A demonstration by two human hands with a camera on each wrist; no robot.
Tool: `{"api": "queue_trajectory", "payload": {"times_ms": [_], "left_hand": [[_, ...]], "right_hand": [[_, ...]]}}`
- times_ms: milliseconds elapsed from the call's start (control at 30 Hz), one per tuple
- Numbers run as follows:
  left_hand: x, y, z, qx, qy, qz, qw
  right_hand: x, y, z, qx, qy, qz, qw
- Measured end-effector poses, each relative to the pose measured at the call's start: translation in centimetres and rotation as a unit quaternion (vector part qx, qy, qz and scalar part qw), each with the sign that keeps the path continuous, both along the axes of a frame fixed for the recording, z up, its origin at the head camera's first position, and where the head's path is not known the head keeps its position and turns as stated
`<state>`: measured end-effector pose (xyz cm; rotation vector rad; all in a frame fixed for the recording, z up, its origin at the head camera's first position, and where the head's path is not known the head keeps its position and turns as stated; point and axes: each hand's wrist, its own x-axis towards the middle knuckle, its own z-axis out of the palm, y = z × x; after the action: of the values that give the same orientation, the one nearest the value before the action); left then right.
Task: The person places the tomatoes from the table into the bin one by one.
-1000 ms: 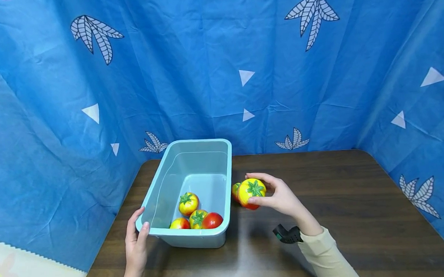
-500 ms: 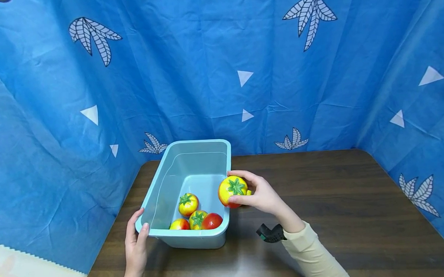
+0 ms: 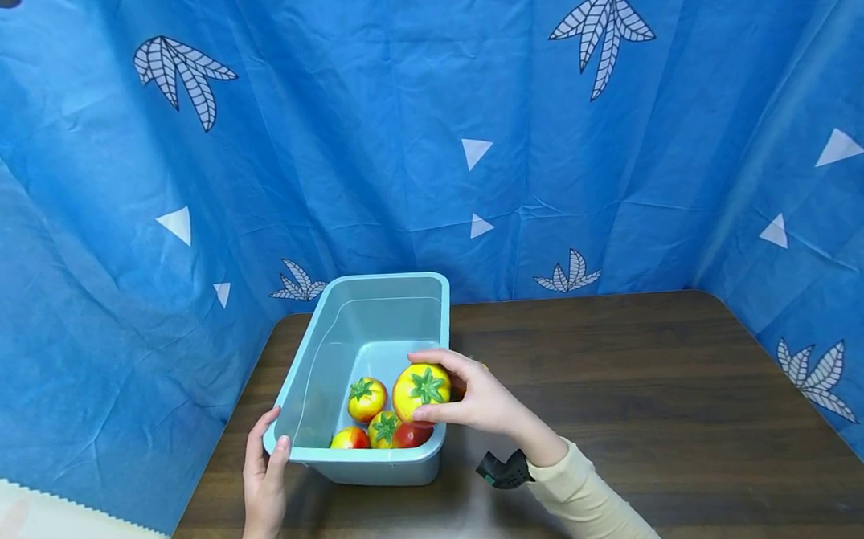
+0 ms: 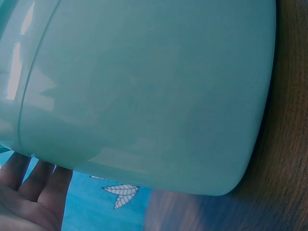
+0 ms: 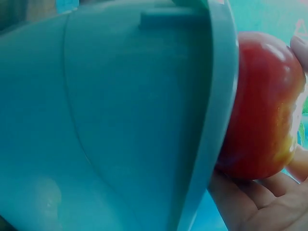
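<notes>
My right hand (image 3: 481, 400) holds a yellow-and-red tomato (image 3: 417, 387) with a green star-shaped top, fingers at its far side and thumb at the near side. It is over the right part of a light blue-green plastic bin (image 3: 446, 313), just inside the rim in the head view. In the right wrist view the tomato's red underside (image 5: 262, 106) shows past the bin's rim. With thumb and fingers, my left hand (image 3: 265, 482) grips the bin's near left corner. Several tomatoes (image 3: 366, 399) lie at the bin's near end, one red one (image 3: 410, 436) partly covered by the held tomato.
Behind my right hand, outside the bin, a sliver of another yellow tomato (image 3: 484, 365) shows, mostly hidden. The bin stands on the left part of a dark wooden table (image 3: 625, 390). A blue patterned curtain (image 3: 412, 142) hangs along the table's back and sides.
My right hand has carried the tomato left, from beside the bin, across the right rim to above the inside. The left hand stays on the corner.
</notes>
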<state>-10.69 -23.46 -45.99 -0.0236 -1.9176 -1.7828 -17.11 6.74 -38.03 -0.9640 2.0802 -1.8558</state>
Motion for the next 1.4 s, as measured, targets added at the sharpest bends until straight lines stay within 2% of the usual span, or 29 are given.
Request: {"api": "queue_trajectory", "payload": {"times_ms": [133,367,500,600,800,933,1133,1400], "left_hand": [[0.0,0.0,0.0,0.006,-0.004,0.001,1.0000],[0.1,0.0,-0.1,0.012,-0.011,0.003,0.9999],[0.1,0.0,-0.1,0.009,-0.012,0.005,0.9999],[0.1,0.0,-0.2,0.010,-0.001,-0.002,0.9999],[0.0,-0.1,-0.3,0.019,0.025,-0.019,0.9993],[0.1,-0.2,-0.4,0.015,0.027,-0.015,0.9994],[0.0,-0.1,-0.3,0.016,0.027,-0.017,0.9994],[-0.1,-0.1,-0.4,0.018,0.043,-0.025,0.9986]], "right_hand": [[0.4,-0.5,0.3,0.021,0.018,0.008,1.000],[1.9,-0.6,2.8,0.038,0.031,0.024,0.998],[1.9,-0.5,2.9,0.042,0.028,0.026,0.998],[1.6,-0.3,2.3,0.033,0.033,0.020,0.999],[0.0,0.4,-0.6,0.010,0.031,-0.034,0.999],[-0.8,1.1,-1.7,-0.022,0.035,-0.082,0.996],[-2.1,2.0,-2.5,-0.053,0.047,-0.148,0.986],[-2.5,2.8,-2.1,-0.065,0.031,-0.182,0.981]]}}
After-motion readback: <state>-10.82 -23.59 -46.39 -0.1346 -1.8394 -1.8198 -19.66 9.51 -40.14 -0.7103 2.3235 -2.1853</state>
